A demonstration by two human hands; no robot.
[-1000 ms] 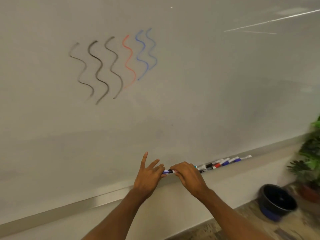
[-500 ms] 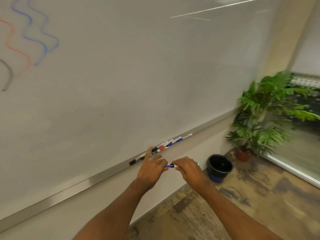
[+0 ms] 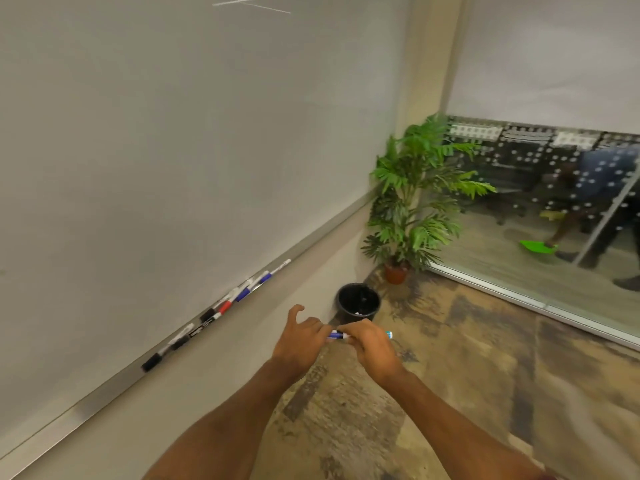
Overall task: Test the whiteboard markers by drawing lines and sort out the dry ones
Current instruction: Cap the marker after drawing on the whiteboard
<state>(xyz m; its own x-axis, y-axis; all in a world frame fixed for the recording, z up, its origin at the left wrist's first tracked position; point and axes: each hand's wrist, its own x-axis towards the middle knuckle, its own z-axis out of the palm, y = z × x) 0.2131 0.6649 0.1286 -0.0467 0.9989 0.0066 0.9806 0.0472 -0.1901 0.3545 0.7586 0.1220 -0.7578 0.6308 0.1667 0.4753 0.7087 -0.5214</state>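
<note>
Both hands hold one blue marker (image 3: 337, 335) sideways: the left hand (image 3: 300, 339) pinches one end, the right hand (image 3: 372, 344) wraps the other, above a black bin (image 3: 358, 303)

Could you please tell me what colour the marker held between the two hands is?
The marker is blue and white; the head view shows it.

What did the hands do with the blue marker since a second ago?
The left hand and right hand carried the blue marker away from the tray, rightward, toward the black bin on the floor. The view swung along, so the squiggles are out of sight. Unchanged: both hands grip the marker; the other markers lie on the tray.
</note>
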